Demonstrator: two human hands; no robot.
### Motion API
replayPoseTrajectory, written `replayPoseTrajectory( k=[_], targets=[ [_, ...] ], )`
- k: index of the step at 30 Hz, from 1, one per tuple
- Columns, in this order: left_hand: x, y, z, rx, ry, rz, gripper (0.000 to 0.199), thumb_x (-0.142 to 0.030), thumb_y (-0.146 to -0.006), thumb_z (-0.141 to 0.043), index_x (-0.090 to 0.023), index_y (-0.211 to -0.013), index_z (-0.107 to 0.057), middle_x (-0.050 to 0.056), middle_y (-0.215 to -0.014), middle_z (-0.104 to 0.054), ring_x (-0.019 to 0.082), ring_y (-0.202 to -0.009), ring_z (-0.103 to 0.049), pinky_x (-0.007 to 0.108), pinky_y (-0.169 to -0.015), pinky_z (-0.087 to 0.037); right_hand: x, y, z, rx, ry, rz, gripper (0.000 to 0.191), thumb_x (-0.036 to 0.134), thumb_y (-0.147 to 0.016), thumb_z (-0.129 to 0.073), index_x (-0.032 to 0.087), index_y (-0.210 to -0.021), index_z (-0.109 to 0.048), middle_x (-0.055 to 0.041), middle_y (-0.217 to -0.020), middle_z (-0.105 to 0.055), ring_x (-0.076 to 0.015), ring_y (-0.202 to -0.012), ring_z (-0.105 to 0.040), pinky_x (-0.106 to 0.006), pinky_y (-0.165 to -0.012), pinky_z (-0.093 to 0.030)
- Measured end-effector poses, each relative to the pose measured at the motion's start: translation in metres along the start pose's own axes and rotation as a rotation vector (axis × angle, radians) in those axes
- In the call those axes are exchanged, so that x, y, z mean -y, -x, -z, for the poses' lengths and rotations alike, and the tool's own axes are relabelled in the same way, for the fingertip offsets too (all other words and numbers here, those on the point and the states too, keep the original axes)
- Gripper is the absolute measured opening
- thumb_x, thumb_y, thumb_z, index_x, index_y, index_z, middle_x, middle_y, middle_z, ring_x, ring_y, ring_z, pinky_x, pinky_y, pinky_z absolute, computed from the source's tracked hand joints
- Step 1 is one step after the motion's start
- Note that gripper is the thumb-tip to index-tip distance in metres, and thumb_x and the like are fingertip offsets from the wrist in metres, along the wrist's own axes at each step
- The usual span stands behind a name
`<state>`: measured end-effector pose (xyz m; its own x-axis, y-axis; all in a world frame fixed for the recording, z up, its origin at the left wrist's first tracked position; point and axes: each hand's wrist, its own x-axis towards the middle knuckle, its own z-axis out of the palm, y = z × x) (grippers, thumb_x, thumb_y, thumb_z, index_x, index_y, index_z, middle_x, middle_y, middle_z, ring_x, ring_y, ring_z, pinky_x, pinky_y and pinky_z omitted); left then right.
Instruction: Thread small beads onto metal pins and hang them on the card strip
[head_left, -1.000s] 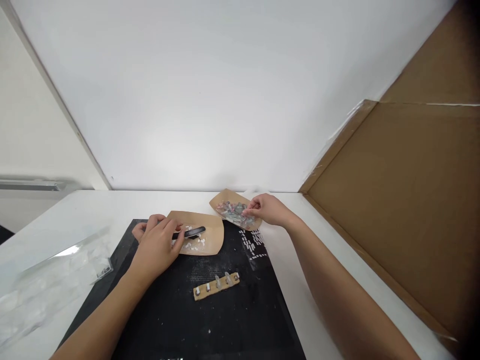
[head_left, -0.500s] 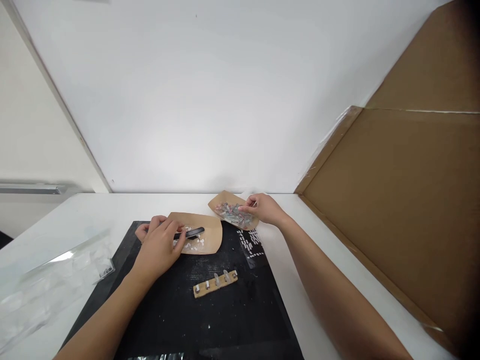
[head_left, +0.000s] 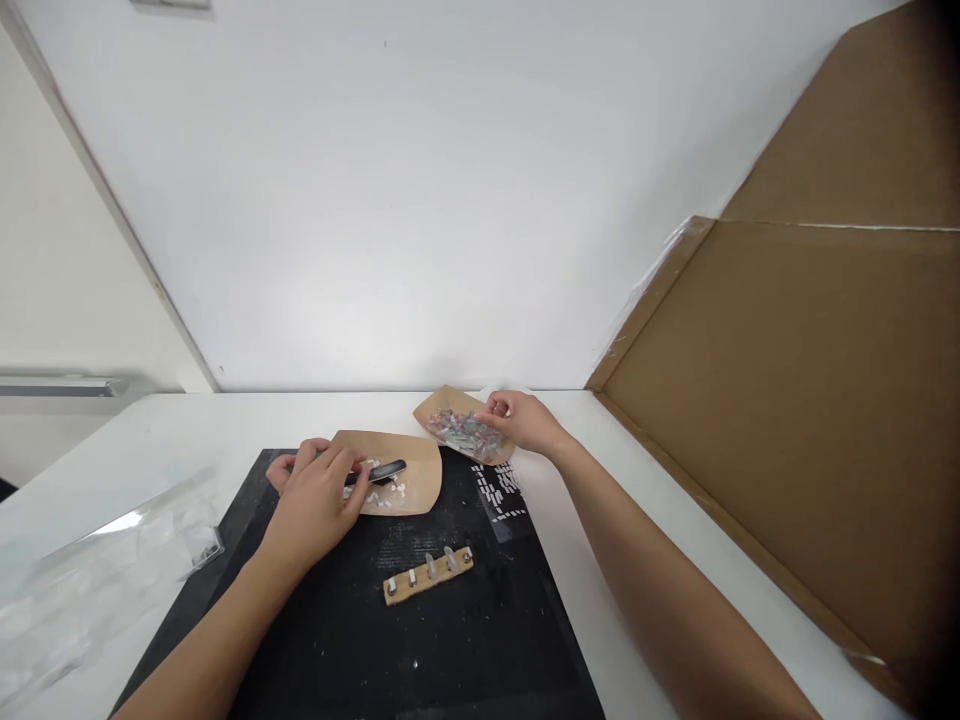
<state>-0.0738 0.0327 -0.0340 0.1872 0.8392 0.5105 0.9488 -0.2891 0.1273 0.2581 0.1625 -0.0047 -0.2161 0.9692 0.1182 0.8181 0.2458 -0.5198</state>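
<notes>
My left hand (head_left: pixel 319 490) is closed around a slim black tool (head_left: pixel 388 469) with a rounded end, which looks like tweezers. It hovers over a brown paper tray (head_left: pixel 424 485) with small white pieces (head_left: pixel 386 500) in it. My right hand (head_left: pixel 517 418) is at a second brown paper tray (head_left: pixel 435 402), its fingers pinched over a pile of small clear and pinkish pieces (head_left: pixel 465 432). Whatever lies between the fingertips is too small to make out. Closer to me, a narrow wooden strip (head_left: pixel 415 591) carries a row of small clips, two with clear upright nail-shaped pieces.
A black mat (head_left: pixel 337 640) lies under the strip and the left tray. Rows of white bits sit on a clear sheet (head_left: pixel 499 500) at its right. Clear plastic packaging (head_left: pixel 112 580) covers the white table's left side. A cardboard panel (head_left: pixel 787 400) stands at right.
The view has shifted slightly. Both hands stay at their trays; the right fingers have curled a little among the clear pieces.
</notes>
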Motion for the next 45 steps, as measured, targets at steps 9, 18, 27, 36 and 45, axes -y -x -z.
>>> replayPoseTrajectory(
  k=[9,18,27,36,45],
  targets=[
    [-0.004,-0.001,0.003,-0.014,0.036,0.001,0.018,-0.035,-0.101,-0.056,-0.023,-0.1,-0.069,0.008,-0.099,-0.077,0.035,-0.112,-0.056,0.051,-0.091,-0.032,0.013,0.003,0.004,-0.12,-0.062,0.027,0.032,0.046,-0.087,-0.074,0.02,-0.073,-0.062,-0.0037,-0.078,-0.073,-0.0181,-0.073,-0.063,-0.027,-0.062,-0.038],
    [-0.03,0.005,0.011,-0.036,0.539,-0.028,0.016,-0.033,-0.103,-0.057,-0.028,-0.113,-0.069,0.004,-0.112,-0.075,0.024,-0.107,-0.066,0.043,-0.095,-0.047,0.089,0.045,-0.021,0.12,-0.571,0.178,0.047,0.064,-0.086,-0.075,0.023,-0.077,-0.054,0.0006,-0.065,-0.064,-0.0154,-0.061,-0.058,-0.026,-0.055,-0.04],
    [-0.04,0.009,0.02,-0.169,0.662,-0.109,0.011,-0.026,-0.099,-0.066,-0.025,-0.11,-0.066,0.006,-0.104,-0.074,0.021,-0.096,-0.07,0.035,-0.084,-0.056,0.117,0.068,-0.036,0.297,-0.777,0.163,0.051,0.067,-0.079,-0.079,0.021,-0.074,-0.057,0.0063,-0.06,-0.048,-0.0103,-0.054,-0.036,-0.025,-0.049,-0.025],
    [-0.035,0.007,0.021,-0.207,0.575,-0.189,0.009,-0.025,-0.1,-0.065,-0.024,-0.105,-0.073,0.005,-0.094,-0.075,0.015,-0.073,-0.066,0.027,-0.066,-0.054,0.115,0.071,-0.04,0.387,-0.797,0.11,0.05,0.067,-0.08,-0.08,0.021,-0.076,-0.058,0.0058,-0.06,-0.048,-0.0104,-0.053,-0.035,-0.025,-0.05,-0.024],
    [-0.035,0.006,0.02,-0.124,0.662,0.031,0.018,-0.033,-0.103,-0.06,-0.024,-0.103,-0.076,0.003,-0.092,-0.074,0.014,-0.066,-0.064,0.027,-0.063,-0.052,0.112,0.067,-0.029,0.396,-0.738,0.257,0.042,0.058,-0.079,-0.085,0.02,-0.086,-0.066,0.0035,-0.072,-0.059,-0.0123,-0.064,-0.049,-0.024,-0.056,-0.036]
  ],
)
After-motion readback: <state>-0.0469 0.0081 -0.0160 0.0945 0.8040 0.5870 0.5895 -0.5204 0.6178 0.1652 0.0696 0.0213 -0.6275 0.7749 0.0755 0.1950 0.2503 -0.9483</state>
